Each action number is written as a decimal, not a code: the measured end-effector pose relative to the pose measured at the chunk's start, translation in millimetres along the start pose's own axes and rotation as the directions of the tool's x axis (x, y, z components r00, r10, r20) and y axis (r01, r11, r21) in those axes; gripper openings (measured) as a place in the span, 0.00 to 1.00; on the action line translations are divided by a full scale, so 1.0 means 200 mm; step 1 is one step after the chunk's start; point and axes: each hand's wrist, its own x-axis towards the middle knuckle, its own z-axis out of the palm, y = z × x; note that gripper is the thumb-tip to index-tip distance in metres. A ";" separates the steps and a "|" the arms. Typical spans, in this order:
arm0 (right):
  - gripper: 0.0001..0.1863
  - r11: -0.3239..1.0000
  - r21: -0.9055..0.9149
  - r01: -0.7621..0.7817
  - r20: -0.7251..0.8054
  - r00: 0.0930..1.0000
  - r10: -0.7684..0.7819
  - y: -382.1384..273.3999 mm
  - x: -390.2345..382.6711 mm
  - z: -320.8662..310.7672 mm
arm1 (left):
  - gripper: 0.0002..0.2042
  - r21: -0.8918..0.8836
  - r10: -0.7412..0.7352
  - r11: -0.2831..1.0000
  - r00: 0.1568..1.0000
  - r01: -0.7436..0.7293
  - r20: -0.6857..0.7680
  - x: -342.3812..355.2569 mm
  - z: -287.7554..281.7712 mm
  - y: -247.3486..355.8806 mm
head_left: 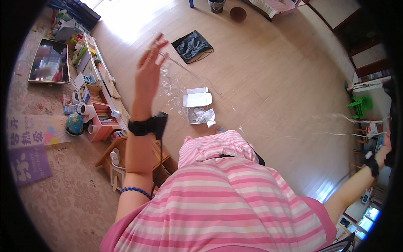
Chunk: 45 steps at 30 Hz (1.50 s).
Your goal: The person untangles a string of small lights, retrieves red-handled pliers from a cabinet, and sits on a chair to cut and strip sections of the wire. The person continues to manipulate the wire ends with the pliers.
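Your right hand (387, 140) is partly lost in the dark rim at the right, so you can't see all its fingers or their grip. The pale strands (346, 134) beside it smear into blur, and where they end is unclear. At your left hand (149, 67), blur softens the spread fingers, and you can't tell whether they pinch the thin clear strands nearby. White paper (209, 117) covers part of the inside of the open white box (197, 99). The far edge cuts off the bin (216, 6), and your striped top (226, 197) hides most of your legs.
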 end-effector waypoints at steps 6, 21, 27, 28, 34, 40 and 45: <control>0.21 0.935 -0.036 -0.354 -0.120 0.930 0.348 1.11 -0.54 0.09 | 0.14 0.699 0.222 0.621 0.935 -0.354 0.276 0.17 0.13 0.45; 0.11 0.255 0.261 -0.931 -0.360 0.151 0.921 2.92 -2.07 0.60 | 0.10 0.731 0.317 0.321 0.795 -0.603 0.516 0.28 0.69 0.54; 0.33 0.845 -0.200 -0.497 0.252 0.807 0.534 1.95 -1.17 1.43 | 0.09 0.701 0.259 0.345 0.781 -0.624 0.568 0.18 1.05 0.51; 0.33 0.939 0.047 -0.342 0.516 0.813 0.270 1.60 -1.02 1.56 | 0.09 0.697 0.229 0.375 0.790 -0.611 0.569 0.17 1.11 0.51; 0.21 0.976 0.121 0.178 0.608 0.764 -0.215 0.12 -0.74 2.16 | 0.10 0.531 0.238 0.315 0.606 -0.787 0.759 0.14 1.39 0.56; 0.18 0.984 -0.149 0.095 0.768 0.638 0.054 -0.17 -0.66 2.08 | 0.09 0.296 -0.114 0.949 0.763 -0.105 0.636 0.22 1.06 0.37; 0.18 0.933 -0.350 0.090 0.773 0.590 0.233 -0.12 -0.65 2.10 | 0.25 0.572 -0.560 0.800 0.567 0.180 0.605 0.03 0.99 -0.37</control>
